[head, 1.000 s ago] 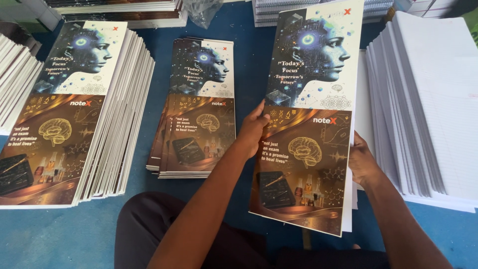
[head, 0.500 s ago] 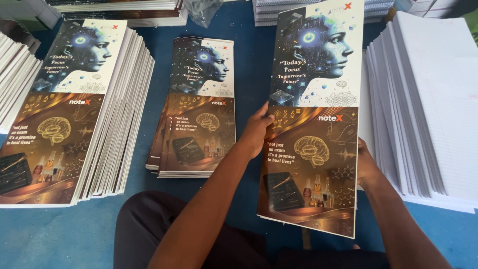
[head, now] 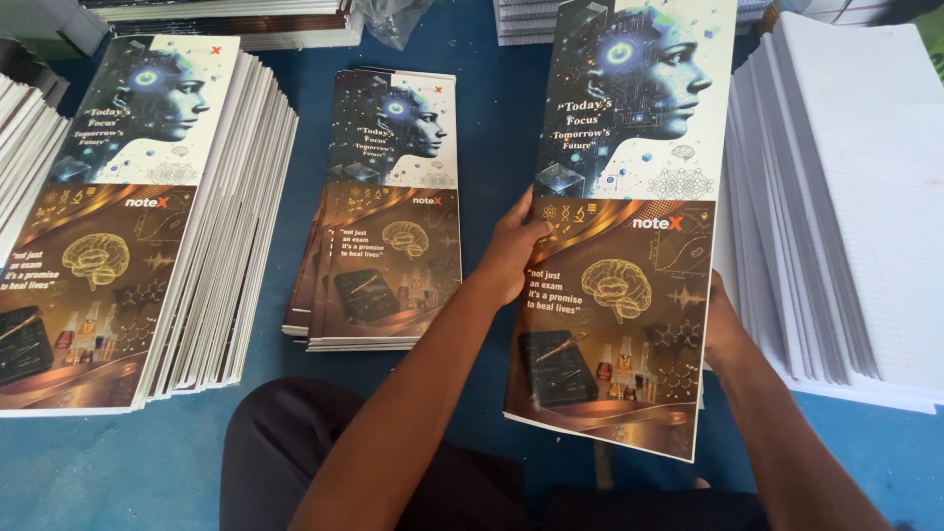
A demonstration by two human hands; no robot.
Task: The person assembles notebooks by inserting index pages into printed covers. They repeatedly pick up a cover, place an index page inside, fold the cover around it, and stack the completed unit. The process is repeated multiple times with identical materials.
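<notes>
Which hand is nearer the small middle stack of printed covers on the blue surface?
Left. The left hand grips the held cover's edge beside that middle stack; the right hand is behind the far edge.

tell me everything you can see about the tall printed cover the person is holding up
The tall glossy printed cover is a long narrow rectangle that looks like coated card. Its upper half shows a bluish robotic head in profile on white; its lower half is brown and gold with a line-drawn brain. It is held lifted and slightly tilted above the blue floor. The left hand grips its left edge with the thumb on the face; the right hand holds the right edge from behind.
</notes>
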